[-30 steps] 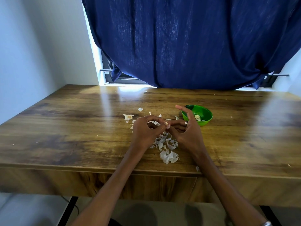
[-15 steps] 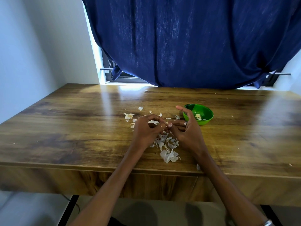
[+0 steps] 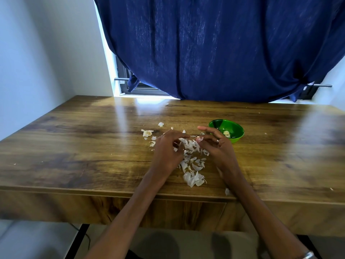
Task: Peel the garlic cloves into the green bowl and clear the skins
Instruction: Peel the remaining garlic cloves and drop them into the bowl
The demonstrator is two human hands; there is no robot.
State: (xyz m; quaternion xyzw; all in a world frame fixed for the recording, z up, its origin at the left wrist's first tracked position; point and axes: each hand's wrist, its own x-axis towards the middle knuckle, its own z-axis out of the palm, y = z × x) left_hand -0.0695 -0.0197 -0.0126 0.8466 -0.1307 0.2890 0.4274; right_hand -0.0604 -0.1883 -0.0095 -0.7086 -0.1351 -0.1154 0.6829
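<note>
**Garlic peeling at a wooden tabletop**

Navy curtain (image 3: 214, 49) behind the tabletop (image 3: 74, 146). Green bowl (image 3: 234, 136), holding peeled cloves (image 3: 226, 133), sits just beyond the right hand (image 3: 217, 146), which pinches a clove (image 3: 199, 139). Left hand (image 3: 167, 148) fingers curled, contents unclear. Skins (image 3: 192, 165) heaped between both hands.

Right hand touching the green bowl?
Cannot tell. In the head view the right hand overlaps the green bowl's near-left rim, hiding any contact or gap.

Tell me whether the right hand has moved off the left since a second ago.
Yes. The right hand has drawn slightly right, toward the green bowl, opening a gap from the left hand over the skins.
</note>
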